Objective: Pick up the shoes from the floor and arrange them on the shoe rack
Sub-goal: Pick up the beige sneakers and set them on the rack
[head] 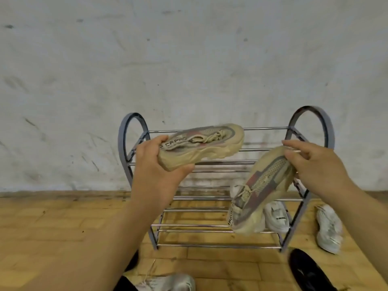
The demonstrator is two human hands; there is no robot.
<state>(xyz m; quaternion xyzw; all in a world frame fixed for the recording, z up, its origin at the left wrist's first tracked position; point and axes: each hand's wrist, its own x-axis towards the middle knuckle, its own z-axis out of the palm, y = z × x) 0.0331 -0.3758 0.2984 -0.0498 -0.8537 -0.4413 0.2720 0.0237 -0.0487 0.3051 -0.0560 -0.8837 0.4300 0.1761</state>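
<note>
The left hand (159,164) is wrapped around the heel of a beige sneaker (205,143) — held level over the top tier of the shoe rack (210,163), toe towards 3 o'clock. The right hand (315,164) pinches the toe of the matching second sneaker (258,190), which hangs heel-down towards 7 o'clock. At 4 o'clock of the rack, a white shoe (328,229) lies on the floor (63,223) — another white shoe (277,217) sits low by the rack's right end.

beige sneakers (201,143) with grey-pink panels, silver-grey rack (210,162), white shoe (328,229)
</note>
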